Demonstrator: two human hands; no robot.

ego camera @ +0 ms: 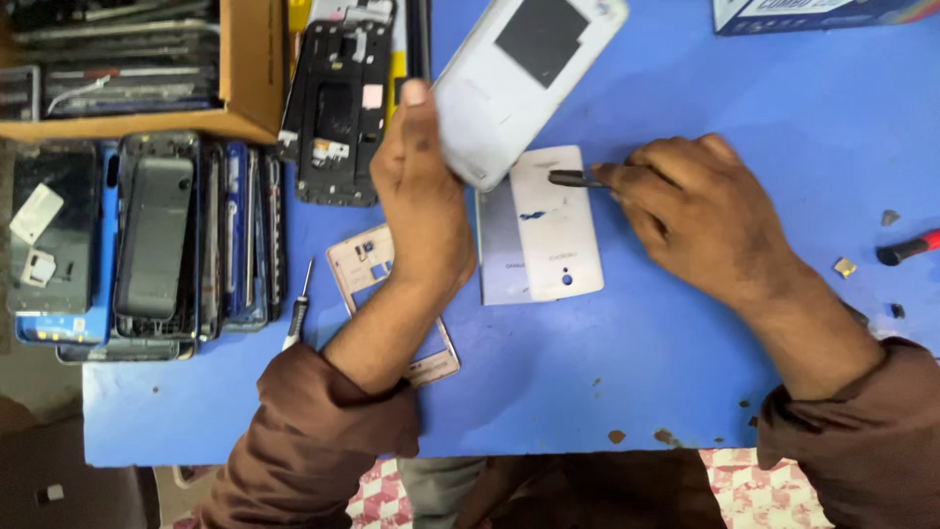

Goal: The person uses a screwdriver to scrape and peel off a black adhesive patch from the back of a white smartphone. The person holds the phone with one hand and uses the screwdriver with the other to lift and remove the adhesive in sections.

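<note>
Left hand [421, 196] grips a white phone back cover [524, 83] mid-frame; right hand [700, 211] pinches a dark tool [576, 179] over a white phone [553, 230].

Left hand [416, 186]: bare, no glove, ring or watch visible. One thumbnail shows at its 12 o'clock end, short and pale. The forearm is uncovered from wrist to mid-length.

Left sleeve [304, 441]: dark brown fabric, soft and thick, pushed up into a bunched cuff with deep folds. It enters at about 7 o'clock of the view.

Right hand [700, 211]: bare, no glove, ring or watch visible. Knuckles are prominent; fingernails are mostly hidden.

Right sleeve [862, 431]: same dark brown fabric, cuff bunched at mid-forearm, creased, entering at about 4 o'clock.

No markings or prints show on either sleeve. The rest of the clothing is too dark to judge.
</note>
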